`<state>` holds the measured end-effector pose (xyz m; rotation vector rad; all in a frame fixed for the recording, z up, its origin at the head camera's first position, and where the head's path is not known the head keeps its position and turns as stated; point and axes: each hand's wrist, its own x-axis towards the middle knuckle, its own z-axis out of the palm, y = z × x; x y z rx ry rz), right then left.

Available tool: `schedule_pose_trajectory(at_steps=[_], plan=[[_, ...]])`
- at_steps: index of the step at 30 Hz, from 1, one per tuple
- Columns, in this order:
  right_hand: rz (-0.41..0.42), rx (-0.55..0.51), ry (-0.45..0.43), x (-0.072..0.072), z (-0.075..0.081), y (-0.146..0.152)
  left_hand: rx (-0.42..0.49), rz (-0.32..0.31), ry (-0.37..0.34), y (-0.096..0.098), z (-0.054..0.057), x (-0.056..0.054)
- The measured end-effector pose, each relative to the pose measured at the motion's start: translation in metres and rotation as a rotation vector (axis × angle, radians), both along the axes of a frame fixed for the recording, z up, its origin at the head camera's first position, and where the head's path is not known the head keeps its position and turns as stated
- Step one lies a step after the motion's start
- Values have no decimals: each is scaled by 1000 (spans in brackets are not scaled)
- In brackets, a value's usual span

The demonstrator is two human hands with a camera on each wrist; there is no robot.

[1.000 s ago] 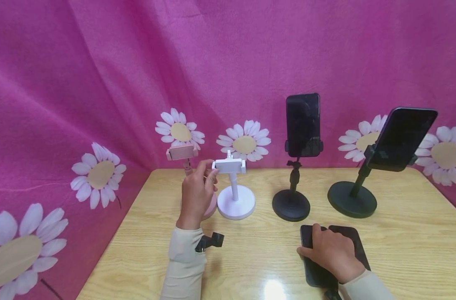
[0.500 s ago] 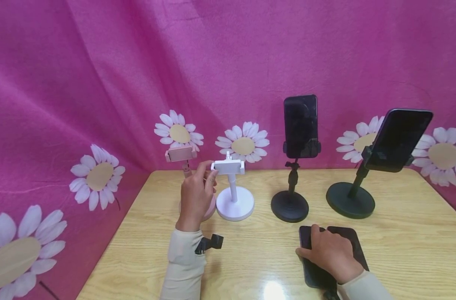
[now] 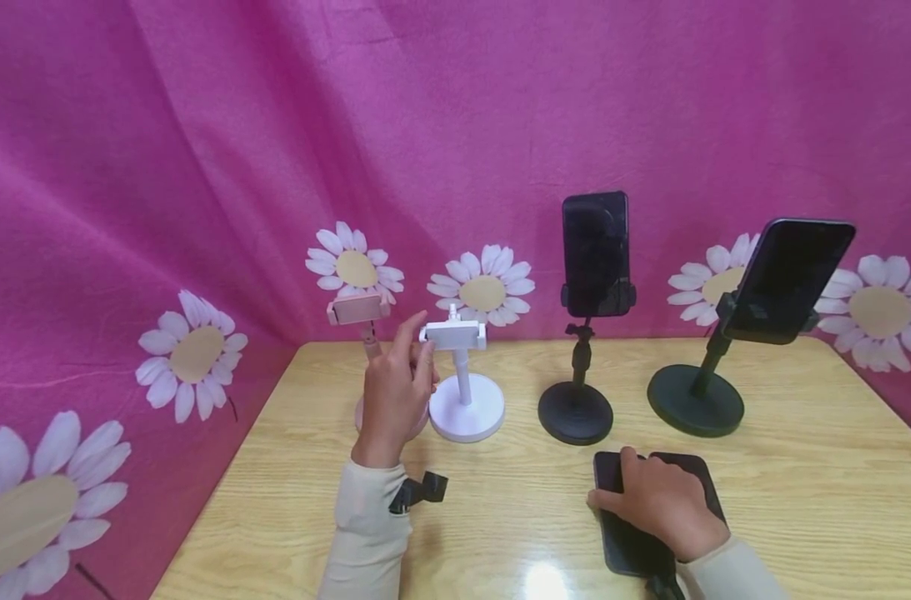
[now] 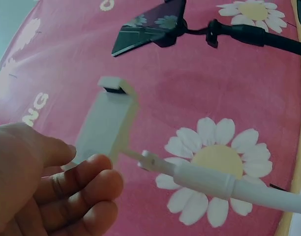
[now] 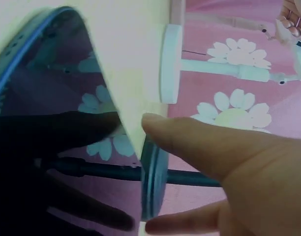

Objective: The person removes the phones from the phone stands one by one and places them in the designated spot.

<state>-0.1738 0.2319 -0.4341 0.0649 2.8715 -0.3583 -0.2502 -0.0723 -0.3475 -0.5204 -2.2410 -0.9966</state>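
In the head view, my left hand is at the left end of the white phone stand's clamp. Its index finger points up beside the clamp, with the thumb at the clamp's corner. The left wrist view shows the thumb overlapping the clamp's lower end, the other fingers loosely bent below. My right hand rests with extended fingers on two dark smartphones lying on the table; the left one pokes out at its thumb side, the other beyond its knuckles.
A pink phone stand stands partly behind the left hand. Two black stands on the right hold smartphones, one upright and one tilted. A pink flowered cloth hangs behind the wooden table.
The left hand's index finger has straightened and lifted slightly off the white clamp's end. The right hand stays on the smartphones. The whole view has shifted a little.
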Motion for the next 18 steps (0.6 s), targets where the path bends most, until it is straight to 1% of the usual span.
schedule_pose_trajectory(at_steps=[3,7,11,15,18], plan=[[8,-27,49,0,6,2,13,-39,17,4,4,4],[27,-101,199,-1,17,5,19,-116,35,16,8,12],[54,-210,335,-8,32,9,6,-225,38,38,10,20],[65,-283,451,-15,48,13,-31,-348,26,63,13,24],[51,-341,531,-19,61,16,-40,-399,3,79,18,24]])
